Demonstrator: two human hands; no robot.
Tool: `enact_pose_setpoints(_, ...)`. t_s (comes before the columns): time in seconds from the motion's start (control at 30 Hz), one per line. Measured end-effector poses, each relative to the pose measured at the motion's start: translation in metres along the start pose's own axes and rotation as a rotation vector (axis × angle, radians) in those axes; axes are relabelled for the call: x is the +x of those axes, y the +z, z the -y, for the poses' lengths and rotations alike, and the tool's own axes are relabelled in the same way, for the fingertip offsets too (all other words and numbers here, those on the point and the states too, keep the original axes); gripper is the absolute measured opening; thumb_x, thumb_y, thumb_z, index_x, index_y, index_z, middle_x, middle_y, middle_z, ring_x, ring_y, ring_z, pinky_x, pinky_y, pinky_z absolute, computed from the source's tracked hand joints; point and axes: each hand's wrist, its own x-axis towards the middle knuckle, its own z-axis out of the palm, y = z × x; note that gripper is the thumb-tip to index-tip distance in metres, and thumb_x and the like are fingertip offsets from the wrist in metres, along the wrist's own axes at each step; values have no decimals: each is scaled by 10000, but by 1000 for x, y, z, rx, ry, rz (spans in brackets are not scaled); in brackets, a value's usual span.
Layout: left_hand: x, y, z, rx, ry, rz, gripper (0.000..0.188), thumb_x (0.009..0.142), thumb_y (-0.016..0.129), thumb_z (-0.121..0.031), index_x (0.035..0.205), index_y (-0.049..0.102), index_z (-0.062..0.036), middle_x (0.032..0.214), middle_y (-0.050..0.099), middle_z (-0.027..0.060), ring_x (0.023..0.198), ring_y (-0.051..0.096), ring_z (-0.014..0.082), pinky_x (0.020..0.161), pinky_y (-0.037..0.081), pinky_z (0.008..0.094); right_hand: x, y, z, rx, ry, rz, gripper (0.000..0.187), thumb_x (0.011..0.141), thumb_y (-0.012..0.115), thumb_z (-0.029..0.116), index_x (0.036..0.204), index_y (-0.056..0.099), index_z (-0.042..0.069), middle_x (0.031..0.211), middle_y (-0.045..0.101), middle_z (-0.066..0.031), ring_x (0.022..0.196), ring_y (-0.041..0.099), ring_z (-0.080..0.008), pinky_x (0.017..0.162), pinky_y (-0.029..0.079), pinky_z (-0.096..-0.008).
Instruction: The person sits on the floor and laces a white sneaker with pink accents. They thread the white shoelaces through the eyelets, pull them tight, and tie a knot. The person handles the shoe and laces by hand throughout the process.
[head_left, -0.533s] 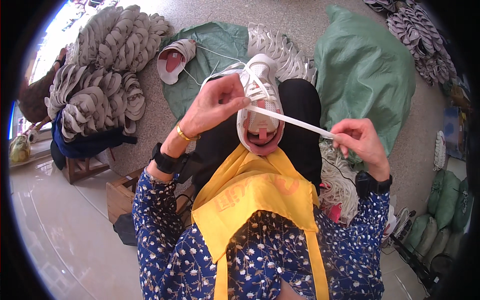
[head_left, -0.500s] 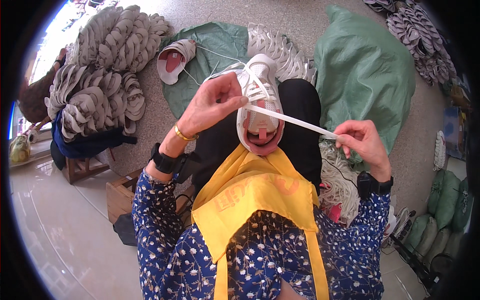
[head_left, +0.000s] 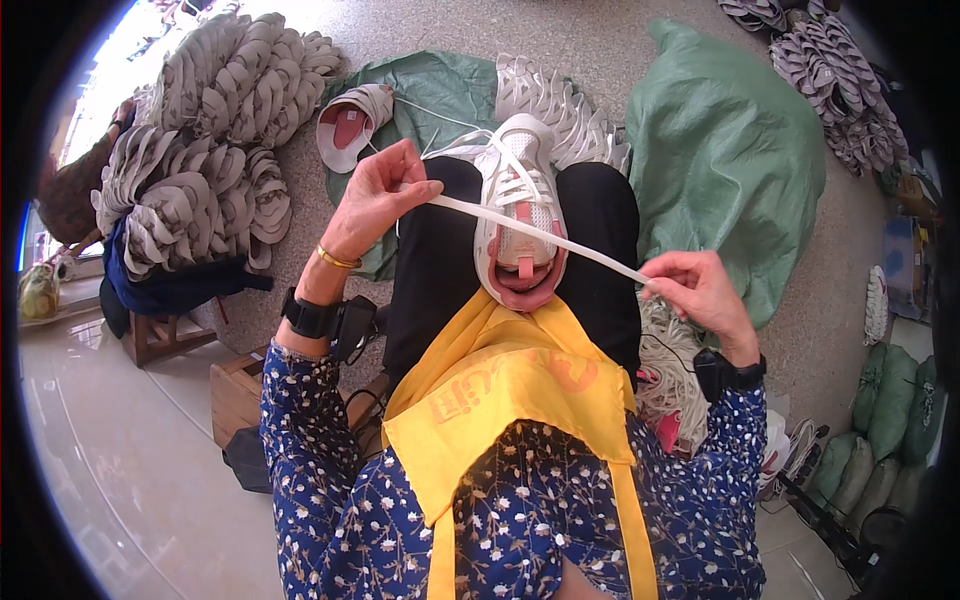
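Note:
A white sneaker (head_left: 522,190) with pink lining rests between my knees, its opening toward me and its front rows partly laced. A flat white shoelace (head_left: 545,236) stretches taut across it, just above the pink tongue. My left hand (head_left: 385,195) pinches the lace at upper left, thumb against fingers. At the other side my right hand (head_left: 695,290) grips the lace between thumb and fingertips, lower and to the right of the shoe. Another part of the lace loops from the shoe's front toward a second shoe upper (head_left: 352,125) on the green sheet.
Stacks of grey shoe uppers (head_left: 215,130) stand at left, near a wooden stool (head_left: 165,338). A green sack (head_left: 725,160) lies at right front, with laced white uppers (head_left: 560,110) beside it. Bundled white laces (head_left: 672,375) lie by my right leg. A yellow apron (head_left: 510,375) covers my lap.
My left hand has moved left and slightly down, away from the shoe, drawing along the lace. My right hand has shifted a little left. The sneaker stays in place.

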Motion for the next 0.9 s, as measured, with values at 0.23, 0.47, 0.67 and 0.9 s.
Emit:
enact_pose_setpoints(0.23, -6, 5, 20, 398, 166, -277, 272, 794, 800, -65, 917, 560, -38, 791, 540, 12, 679, 485, 138, 650, 458, 296, 46, 60, 43, 60, -177, 58, 108, 947, 684, 41, 1018, 721, -31, 853, 745, -51, 760, 700, -78, 661, 547, -217)
enact_pose_setpoints(0.47, -22, 69, -29, 273, 386, -103, 233, 856, 737, 9, 1053, 617, -25, 987, 686, 66, 796, 641, 156, 693, 517, 287, 68, 81, 48, 15, -271, 74, 111, 947, 723, 33, 1004, 637, -8, 857, 735, -30, 780, 686, -54, 680, 530, -206)
enact_pose_setpoints(0.67, -25, 93, -25, 62, 313, 180, 90, 989, 619, -9, 1074, 592, -14, 835, 663, 66, 771, 659, 128, 693, 523, 284, 65, 90, 59, -104, -376, 22, 160, 925, 731, 26, 990, 595, -27, 821, 750, -87, 801, 742, -100, 654, 562, -234)
enact_pose_setpoints(0.9, -27, 83, -26, 175, 167, 82, 66, 992, 629, -42, 978, 597, 14, 822, 672, 45, 768, 645, 84, 681, 518, 250, 68, 95, 47, -142, -453, -11, 172, 888, 737, 13, 994, 602, 1, 818, 726, -85, 723, 728, -135, 627, 551, -286)
